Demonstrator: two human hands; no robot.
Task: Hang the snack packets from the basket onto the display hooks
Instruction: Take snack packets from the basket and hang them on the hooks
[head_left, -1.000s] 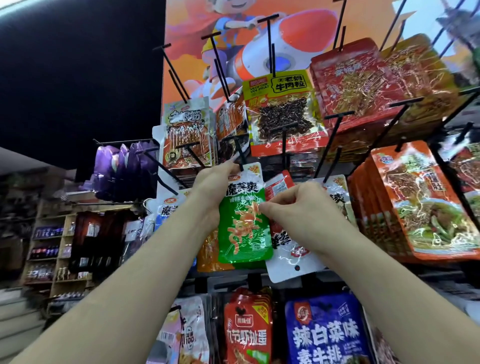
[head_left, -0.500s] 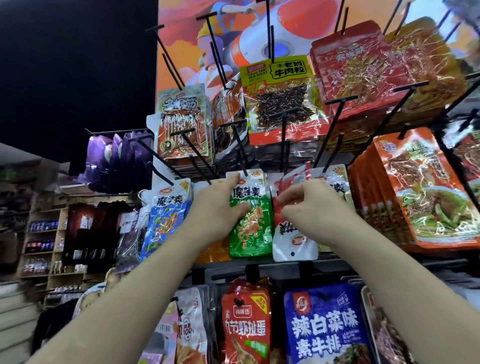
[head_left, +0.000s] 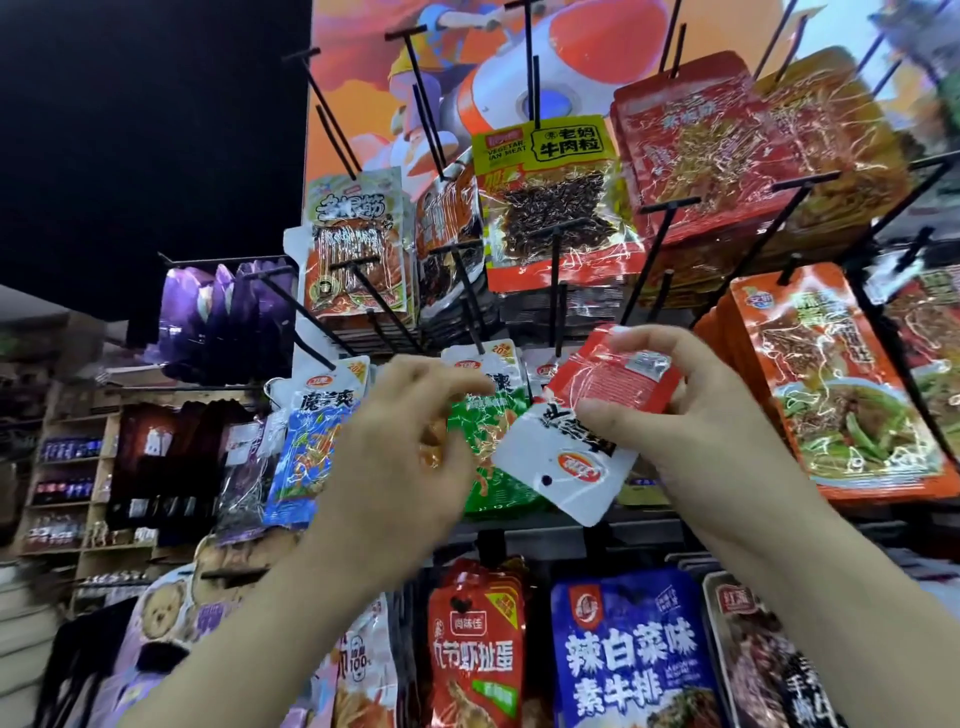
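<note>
Our right hand (head_left: 717, 415) pinches a red and white snack packet (head_left: 571, 447) in thumb and curled fingers, held up just below a black hook (head_left: 557, 291). Its little hole points down, so we think we must turn it, then slide it onto that hook. Our left hand (head_left: 405, 447) curls beside the green packet (head_left: 493, 431); it is too blurry to tell if it holds anything. We cannot see the basket.

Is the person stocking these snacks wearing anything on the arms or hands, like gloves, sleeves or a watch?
No. The left hand and right hand are ungloved, with no rings that show. The left forearm and right forearm are bare down to the picture's lower edge: no sleeve, watch or bracelet is in view.
</note>
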